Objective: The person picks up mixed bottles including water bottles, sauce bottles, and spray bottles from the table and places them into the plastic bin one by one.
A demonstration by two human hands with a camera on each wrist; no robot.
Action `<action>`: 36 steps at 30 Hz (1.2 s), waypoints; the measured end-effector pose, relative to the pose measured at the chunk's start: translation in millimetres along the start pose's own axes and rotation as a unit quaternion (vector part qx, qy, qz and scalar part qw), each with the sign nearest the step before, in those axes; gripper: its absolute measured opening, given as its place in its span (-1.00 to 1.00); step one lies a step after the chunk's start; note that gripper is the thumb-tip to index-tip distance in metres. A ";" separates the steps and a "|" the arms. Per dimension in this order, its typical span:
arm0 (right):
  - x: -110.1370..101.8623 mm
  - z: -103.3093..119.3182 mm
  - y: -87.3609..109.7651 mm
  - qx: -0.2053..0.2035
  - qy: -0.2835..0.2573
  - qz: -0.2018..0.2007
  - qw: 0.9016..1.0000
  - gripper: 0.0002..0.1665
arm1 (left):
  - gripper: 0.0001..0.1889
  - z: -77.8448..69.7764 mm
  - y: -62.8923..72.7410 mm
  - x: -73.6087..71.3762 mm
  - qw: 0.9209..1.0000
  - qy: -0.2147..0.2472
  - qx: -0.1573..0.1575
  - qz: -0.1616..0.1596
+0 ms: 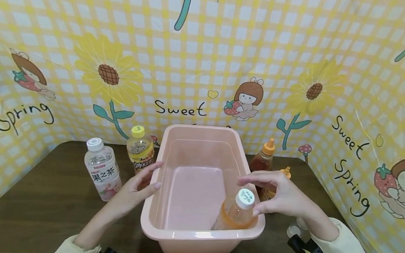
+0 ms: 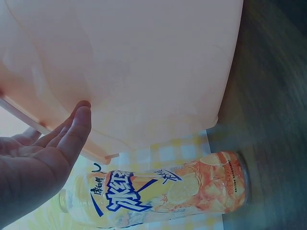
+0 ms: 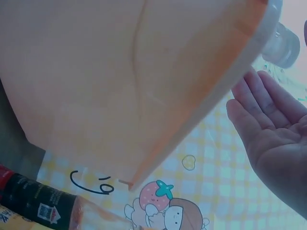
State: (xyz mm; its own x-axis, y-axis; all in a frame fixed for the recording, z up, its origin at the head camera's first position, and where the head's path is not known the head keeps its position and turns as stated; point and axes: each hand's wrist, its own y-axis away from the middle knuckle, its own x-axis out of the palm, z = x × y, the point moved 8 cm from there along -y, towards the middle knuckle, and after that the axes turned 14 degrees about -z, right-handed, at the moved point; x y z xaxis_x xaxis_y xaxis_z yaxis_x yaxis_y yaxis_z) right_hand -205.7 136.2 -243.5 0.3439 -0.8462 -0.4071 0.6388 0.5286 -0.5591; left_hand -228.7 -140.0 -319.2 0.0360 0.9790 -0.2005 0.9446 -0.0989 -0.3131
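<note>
A pink plastic tub stands in the middle of the table. Inside its near right corner is a bottle with a white cap and an orange band. My right hand hovers over the tub's right rim, thumb and fingers spread around the cap; the right wrist view shows its fingers fairly straight, apart from the cap. On the left rim rests my left hand, fingers extended, with fingertips against the outer wall in the left wrist view. Close to it stand a yellow-capped iced tea bottle and a white-capped fruit tea bottle.
Right of the tub stand an orange-capped squeeze bottle of dark sauce and a smaller orange-tipped bottle, partly hidden by my right hand. Small clear containers sit near my right wrist. A yellow checked cloth hangs behind the dark wooden table.
</note>
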 end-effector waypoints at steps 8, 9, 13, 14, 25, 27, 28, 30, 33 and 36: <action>-16.4 4.9 -1.4 -0.010 0.015 -0.056 0.998 -0.38 | -0.45 1.3 -0.4 0.4 1.000 0.004 -0.002 0.001; -18.6 5.2 -1.3 -0.010 0.011 -0.063 0.998 -0.39 | -0.45 1.7 -0.4 0.5 1.000 0.005 -0.003 0.001; -28.8 4.7 -0.7 -0.004 0.001 -0.094 0.996 -0.44 | -0.45 2.9 -0.7 0.2 1.000 0.006 -0.006 0.002; -31.0 4.9 -0.5 -0.006 -0.004 -0.100 0.995 -0.45 | -0.45 3.1 -0.7 0.1 1.000 0.006 -0.007 0.002; -55.3 -4.1 6.4 0.052 0.018 -0.165 0.985 -0.56 | -0.45 1.0 -0.4 -0.8 1.000 0.007 -0.005 0.003; -59.6 -7.8 8.6 0.074 0.036 -0.174 0.981 -0.58 | -0.45 0.5 -0.2 -0.6 1.000 0.012 -0.005 0.004; -61.8 -9.6 9.9 0.085 0.044 -0.178 0.979 -0.59 | -0.45 0.3 -0.1 -0.5 1.000 0.014 -0.004 0.004; -66.5 -12.7 13.2 0.102 0.070 -0.185 0.975 -0.60 | -0.45 0.0 0.0 -0.4 1.000 0.015 -0.005 0.004; -73.4 -16.0 19.1 0.116 0.089 -0.193 0.970 -0.60 | -0.45 0.0 -0.1 -0.5 1.000 0.009 -0.006 0.003; -79.3 -16.8 24.7 0.105 0.078 -0.199 0.971 -0.60 | -0.45 0.5 -0.1 -0.6 1.000 0.005 -0.010 0.002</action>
State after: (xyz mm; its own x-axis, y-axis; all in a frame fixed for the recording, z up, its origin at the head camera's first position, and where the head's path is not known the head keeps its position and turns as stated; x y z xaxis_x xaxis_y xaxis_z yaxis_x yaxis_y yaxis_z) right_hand -228.7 217.5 -237.2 -0.0573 -0.9512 -0.3032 0.8315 0.1227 -0.5419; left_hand -228.9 -140.6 -319.5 0.0434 0.9804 -0.1921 0.9506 -0.0997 -0.2941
